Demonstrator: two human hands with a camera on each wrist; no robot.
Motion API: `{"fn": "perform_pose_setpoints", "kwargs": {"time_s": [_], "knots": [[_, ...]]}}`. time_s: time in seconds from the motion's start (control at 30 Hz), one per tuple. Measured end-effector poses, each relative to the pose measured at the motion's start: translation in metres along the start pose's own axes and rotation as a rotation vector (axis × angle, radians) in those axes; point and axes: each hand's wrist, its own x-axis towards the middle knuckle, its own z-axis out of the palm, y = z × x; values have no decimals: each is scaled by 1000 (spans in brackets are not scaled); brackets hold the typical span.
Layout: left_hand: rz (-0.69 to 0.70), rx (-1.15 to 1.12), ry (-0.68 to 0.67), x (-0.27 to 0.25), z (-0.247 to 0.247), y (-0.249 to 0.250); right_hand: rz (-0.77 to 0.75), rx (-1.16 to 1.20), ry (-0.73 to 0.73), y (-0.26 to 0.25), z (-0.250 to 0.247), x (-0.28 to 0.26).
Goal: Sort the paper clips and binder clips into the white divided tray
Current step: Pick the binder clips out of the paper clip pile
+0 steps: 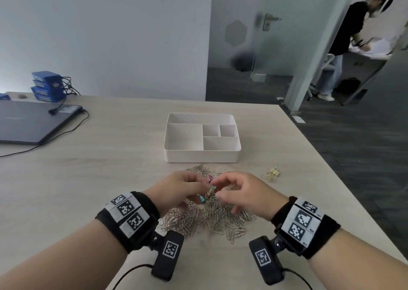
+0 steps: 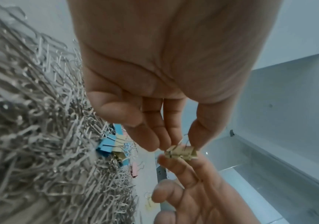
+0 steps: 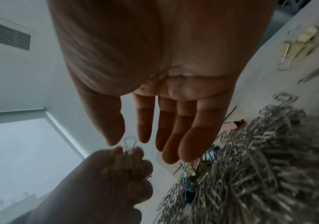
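A white divided tray (image 1: pixel 202 156) stands on the table beyond my hands. Under my hands spreads a heap of silver paper clips (image 1: pixel 212 221) (image 2: pixel 30 136) (image 3: pixel 260 166), with blue (image 1: pixel 202 199) (image 2: pixel 105 147) and pink (image 1: pixel 208 179) binder clips mixed in. My left hand (image 1: pixel 204 187) (image 2: pixel 179 145) pinches a yellow binder clip (image 2: pixel 181 153) between thumb and fingers, just above the heap. My right hand (image 1: pixel 217 187) (image 3: pixel 130 140) hovers right beside it with its fingers straight and holds nothing; one fingertip (image 2: pixel 163 160) is at the clip.
A few yellow binder clips (image 1: pixel 273 172) (image 3: pixel 298 40) lie apart, right of the heap. A shut laptop (image 1: pixel 33 124) with a cable and blue boxes (image 1: pixel 47 86) sit at the far left. The table edge (image 1: pixel 331 164) runs along the right. A person (image 1: pixel 344 47) stands beyond the doorway.
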Motion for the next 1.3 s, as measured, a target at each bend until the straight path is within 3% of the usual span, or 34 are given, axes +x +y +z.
{"fn": "perform_pose_setpoints", "kwargs": {"time_s": [0.3,0.53,0.73,0.87,0.93,1.1,1.3], "knots": [[-13,-119,82,10,12,6,17,130,154,12,0,12],[67,326,353,16,-17,-5,289,-177,458,63,-69,22],[57,429,340,21,-31,-8,399,-360,445,78,-93,27],[70,567,273,25,-25,-5,328,-503,519,66,-87,34],[96,644,226,27,-22,-2,225,-529,449,53,-74,37],[175,905,99,32,-6,11,86,-738,77,28,-33,52],[205,1091,-26,38,4,17,82,-838,60,28,-22,63]]}}
